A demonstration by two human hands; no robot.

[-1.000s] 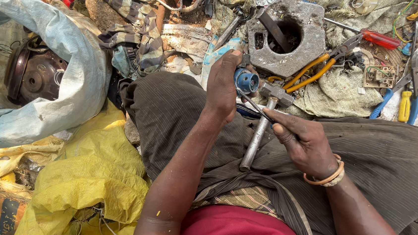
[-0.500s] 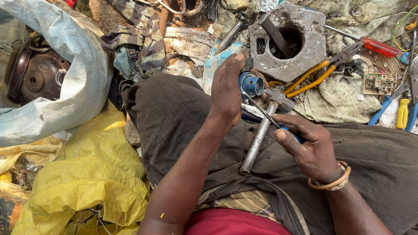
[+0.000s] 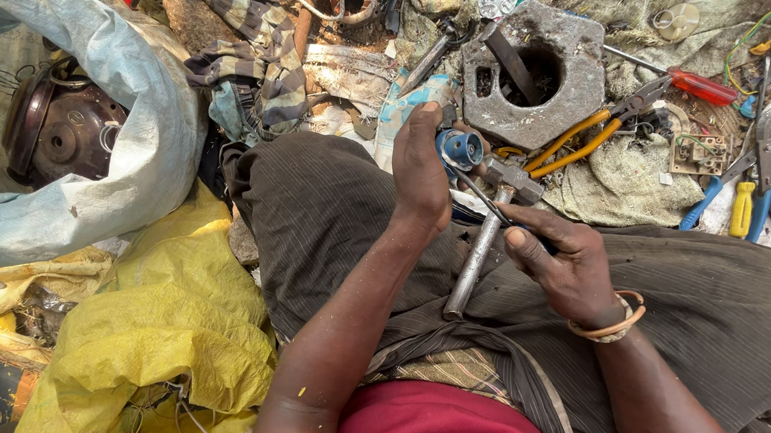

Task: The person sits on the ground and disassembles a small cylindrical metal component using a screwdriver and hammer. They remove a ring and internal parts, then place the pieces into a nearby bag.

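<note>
Left hand [image 3: 421,169] grasps blue fitting [image 3: 458,147] above hammer [image 3: 484,243]; right hand [image 3: 561,262] pinches thin tool [image 3: 479,195]. Slip risks jabbing palm.

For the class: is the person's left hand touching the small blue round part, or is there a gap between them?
Touching. The head view shows the left hand gripping the blue round part, fingers wrapped against its side with no gap.

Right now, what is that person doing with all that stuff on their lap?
The person sits with a hammer lying across their lap. Their left hand holds a small blue round part, and their right hand pokes a thin metal tool toward it. Around them lie yellow-handled pliers, a red screwdriver, a grey metal block with a hole and a yellow sack.
</note>
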